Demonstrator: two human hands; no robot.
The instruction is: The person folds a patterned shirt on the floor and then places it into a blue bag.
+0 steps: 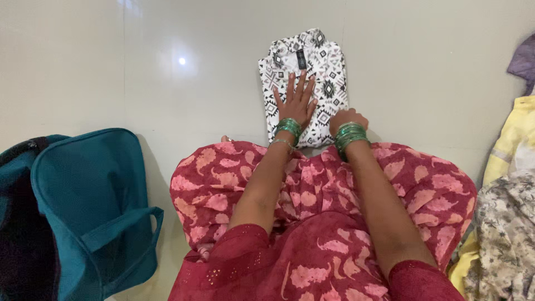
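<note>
A folded white shirt (326, 61) with a black geometric print lies on the pale tiled floor in front of my knees, collar pointing away. My left hand (295, 100) rests flat on the shirt with fingers spread, pressing its lower middle. My right hand (346, 118) is curled at the shirt's near right corner, fingers tucked under so I cannot see whether they grip the cloth. Both wrists wear green bangles. My lap is covered by red cloth with pink paisley shapes.
An open teal fabric bag (92, 206) with a handle stands at the left. At the right edge lies a heap of clothes: a yellow garment (512, 139), a grey floral one (507, 234) and a purple piece (525, 61).
</note>
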